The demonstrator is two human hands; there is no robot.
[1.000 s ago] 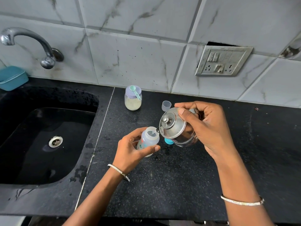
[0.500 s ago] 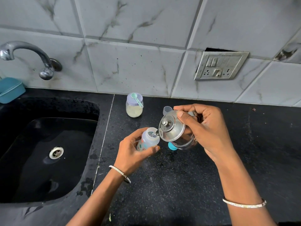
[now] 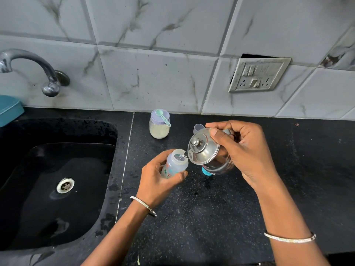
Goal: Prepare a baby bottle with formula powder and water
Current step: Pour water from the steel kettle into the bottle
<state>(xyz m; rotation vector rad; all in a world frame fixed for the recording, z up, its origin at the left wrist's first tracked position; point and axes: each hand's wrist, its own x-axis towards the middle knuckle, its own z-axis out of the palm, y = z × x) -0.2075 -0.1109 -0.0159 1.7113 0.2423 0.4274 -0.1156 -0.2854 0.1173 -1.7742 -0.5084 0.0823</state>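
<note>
Hands over black speckled countertop

Grey marbled wall tiles rise beyond the hands. A black speckled table lies beneath them, a black sink and tap to their left, a switch plate up right.

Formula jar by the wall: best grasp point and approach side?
Grip the formula jar around its glass body below the lilac lid, coming in level from the front. The green scoop lies loose across the lid, overhanging its right edge, so a top grasp would likely knock it off.
</note>
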